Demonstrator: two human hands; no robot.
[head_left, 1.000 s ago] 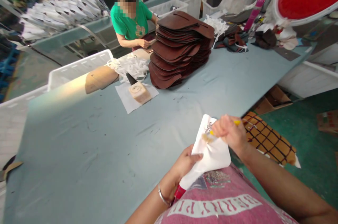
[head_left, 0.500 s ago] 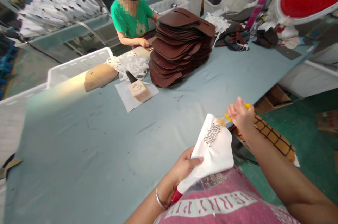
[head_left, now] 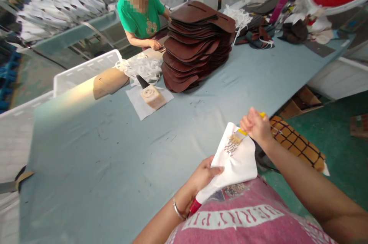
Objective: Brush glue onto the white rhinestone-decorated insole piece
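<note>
My left hand (head_left: 204, 176) is closed on the lower left side of a white sheet-like piece (head_left: 243, 161), its thumb pressed on top. The piece lies over my lap, with a patch of short dark marks near its upper end and a red end (head_left: 195, 206) by my wrist. In a fist, my right hand (head_left: 256, 126) grips a yellow-handled brush (head_left: 242, 132). The brush's pale bristles lie over the dark-marked patch and hide part of it.
A tall stack of brown leather pieces (head_left: 186, 48) stands on the blue-grey table (head_left: 100, 152). Nearby are a cream block-shaped container (head_left: 153, 97) with a black handle, white strips (head_left: 143, 71) and a tan piece (head_left: 112, 80). Across the table sits a person in green (head_left: 142, 16).
My right hand has moved left and slightly down, carrying the brush from the upper edge of the white piece onto the dark-marked patch. My left hand keeps its hold.
</note>
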